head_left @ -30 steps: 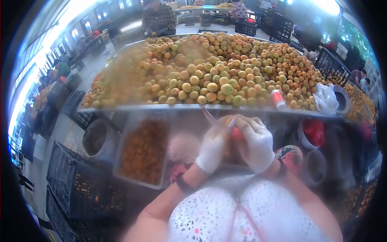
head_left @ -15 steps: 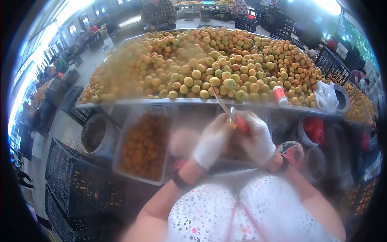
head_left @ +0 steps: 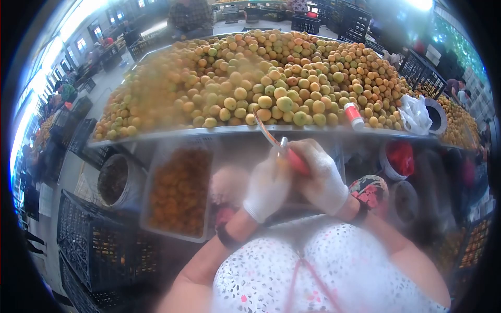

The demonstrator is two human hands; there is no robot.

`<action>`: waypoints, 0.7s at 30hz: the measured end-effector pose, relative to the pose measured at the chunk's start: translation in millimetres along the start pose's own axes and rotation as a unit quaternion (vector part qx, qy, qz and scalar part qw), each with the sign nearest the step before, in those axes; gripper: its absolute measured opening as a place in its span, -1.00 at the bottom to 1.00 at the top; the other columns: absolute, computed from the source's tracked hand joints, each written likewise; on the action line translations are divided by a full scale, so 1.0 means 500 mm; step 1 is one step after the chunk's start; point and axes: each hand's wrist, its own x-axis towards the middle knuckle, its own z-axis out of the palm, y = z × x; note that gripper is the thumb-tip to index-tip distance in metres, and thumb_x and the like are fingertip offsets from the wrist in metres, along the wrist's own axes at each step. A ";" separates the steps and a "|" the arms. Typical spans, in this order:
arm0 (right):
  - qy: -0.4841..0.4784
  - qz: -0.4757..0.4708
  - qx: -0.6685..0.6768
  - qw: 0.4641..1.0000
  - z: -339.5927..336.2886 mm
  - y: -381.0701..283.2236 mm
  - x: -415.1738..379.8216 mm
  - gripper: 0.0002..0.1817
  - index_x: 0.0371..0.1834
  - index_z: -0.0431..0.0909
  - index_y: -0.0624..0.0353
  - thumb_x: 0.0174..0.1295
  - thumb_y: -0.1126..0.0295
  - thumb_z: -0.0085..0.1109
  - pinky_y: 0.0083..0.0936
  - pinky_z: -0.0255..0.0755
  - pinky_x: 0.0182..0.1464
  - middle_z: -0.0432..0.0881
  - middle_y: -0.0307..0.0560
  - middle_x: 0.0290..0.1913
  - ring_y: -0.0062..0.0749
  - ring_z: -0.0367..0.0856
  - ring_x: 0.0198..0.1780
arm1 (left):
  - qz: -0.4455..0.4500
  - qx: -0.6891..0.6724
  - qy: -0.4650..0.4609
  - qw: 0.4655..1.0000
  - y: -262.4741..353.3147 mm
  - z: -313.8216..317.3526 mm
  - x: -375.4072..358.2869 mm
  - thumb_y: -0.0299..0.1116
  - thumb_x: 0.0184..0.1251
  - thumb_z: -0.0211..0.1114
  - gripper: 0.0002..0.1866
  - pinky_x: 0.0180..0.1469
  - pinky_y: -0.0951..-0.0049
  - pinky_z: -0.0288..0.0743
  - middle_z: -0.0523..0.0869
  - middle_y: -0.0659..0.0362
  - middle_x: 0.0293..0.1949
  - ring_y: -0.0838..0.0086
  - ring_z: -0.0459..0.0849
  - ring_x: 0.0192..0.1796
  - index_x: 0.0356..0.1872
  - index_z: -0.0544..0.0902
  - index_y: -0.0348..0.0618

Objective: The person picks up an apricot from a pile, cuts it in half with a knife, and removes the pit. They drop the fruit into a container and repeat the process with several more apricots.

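White gloves cover both my hands, held close together in front of the table edge. My right hand (head_left: 317, 169) is closed around the red handle of a curved knife (head_left: 267, 135), whose blade points up and left toward the fruit. Beside it my left hand (head_left: 269, 182) has its fingers closed near the base of the blade, with a blurred yellowish thing at the fingertips that I cannot make out. Beyond the hands lies a large heap of orange and green round fruit (head_left: 284, 103).
A tub of orange fruit (head_left: 180, 193) and a bucket (head_left: 114, 180) stand at the left, black crates (head_left: 104, 250) at lower left. A red and white bottle (head_left: 354, 116) and plastic bag (head_left: 416, 115) lie right on the table. A person (head_left: 190, 18) stands across it.
The whole view has shifted slightly, moving the table and fruit up and left in the picture. Both hands stay together, and the knife remains in my right hand.
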 end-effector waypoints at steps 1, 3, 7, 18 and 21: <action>0.000 0.002 0.000 1.000 0.000 -0.001 -0.001 -0.44 0.11 0.52 0.20 -0.06 0.67 0.30 -0.25 0.54 0.00 0.58 0.13 -0.04 0.07 0.63 -0.03 | 0.009 0.047 -0.008 0.999 0.001 -0.001 0.000 -0.33 0.47 0.02 -0.68 -0.20 -0.04 0.50 0.69 -0.24 -0.35 -0.17 0.68 -0.24 0.10 0.50 -0.28; 0.001 -0.020 -0.007 1.000 -0.003 -0.002 0.001 -0.45 0.11 0.50 0.21 -0.05 0.66 0.30 -0.24 0.54 -0.02 0.58 0.14 -0.04 0.08 0.63 -0.04 | -0.012 0.029 -0.016 0.999 0.018 -0.004 0.001 -0.32 0.47 0.02 -0.67 -0.20 -0.03 0.51 0.69 -0.23 -0.34 -0.16 0.68 -0.23 0.12 0.49 -0.28; 0.001 -0.030 -0.017 0.999 -0.005 0.010 0.009 -0.46 0.11 0.48 0.22 -0.04 0.64 0.32 -0.23 0.53 -0.02 0.57 0.14 -0.06 0.10 0.61 -0.05 | 0.030 0.062 0.007 0.998 0.025 -0.003 -0.001 -0.30 0.48 0.01 -0.65 -0.19 -0.02 0.52 0.70 -0.23 -0.31 -0.15 0.68 -0.21 0.15 0.46 -0.29; -0.050 -0.050 0.012 0.997 -0.015 0.007 0.010 -0.48 0.11 0.47 0.18 0.00 0.55 0.35 -0.23 0.55 -0.03 0.60 0.15 -0.05 0.10 0.64 -0.04 | 0.043 -0.028 0.013 0.999 -0.063 0.010 -0.001 -0.38 0.44 0.06 -0.74 -0.19 0.19 0.54 0.68 -0.02 -0.28 0.16 0.68 -0.27 0.04 0.53 -0.27; -0.014 -0.062 -0.002 0.998 -0.005 0.015 0.003 -0.52 0.08 0.49 0.17 0.02 0.55 0.32 -0.23 0.58 -0.08 0.64 0.13 -0.10 0.11 0.67 -0.09 | 0.041 -0.088 0.014 0.995 0.006 0.001 -0.010 -0.31 0.49 0.04 -0.76 -0.31 0.45 0.51 0.66 0.19 -0.28 0.45 0.63 -0.36 -0.02 0.57 -0.22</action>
